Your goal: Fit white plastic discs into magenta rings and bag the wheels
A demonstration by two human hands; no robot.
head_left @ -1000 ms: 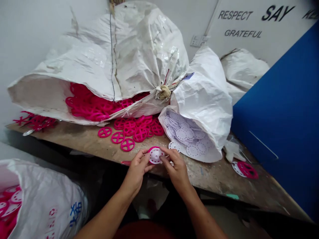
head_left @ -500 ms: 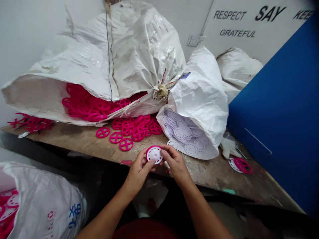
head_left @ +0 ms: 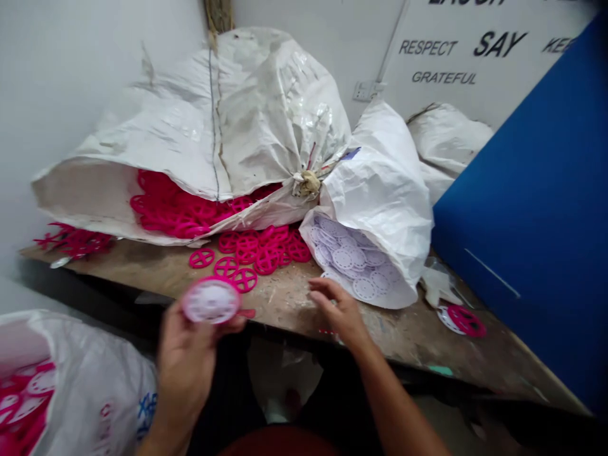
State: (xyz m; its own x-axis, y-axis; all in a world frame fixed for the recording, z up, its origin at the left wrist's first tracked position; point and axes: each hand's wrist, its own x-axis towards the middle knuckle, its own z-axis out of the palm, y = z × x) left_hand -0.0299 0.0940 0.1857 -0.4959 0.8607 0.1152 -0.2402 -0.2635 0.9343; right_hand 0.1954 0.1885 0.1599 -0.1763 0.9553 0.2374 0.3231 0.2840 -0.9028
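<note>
Pink-rimmed white disc [head_left: 211,301] sits in the left hand [head_left: 185,364], gripped from below and held above the bench, its round face tilted toward the person; being round, it shows no long axis. The right hand [head_left: 339,310] lies open, well to the disc's right, so the left is plainly nearer. Its fingers [head_left: 320,286] rest beside a sack [head_left: 380,183] of white perforated discs [head_left: 354,259]. Loose pink wheels [head_left: 244,280] lie on the scarred wooden bench [head_left: 289,304], below a bigger sack [head_left: 266,114] spilling more. A blue board [head_left: 522,209] stands at right, before a lettered wall [head_left: 441,63].
</note>
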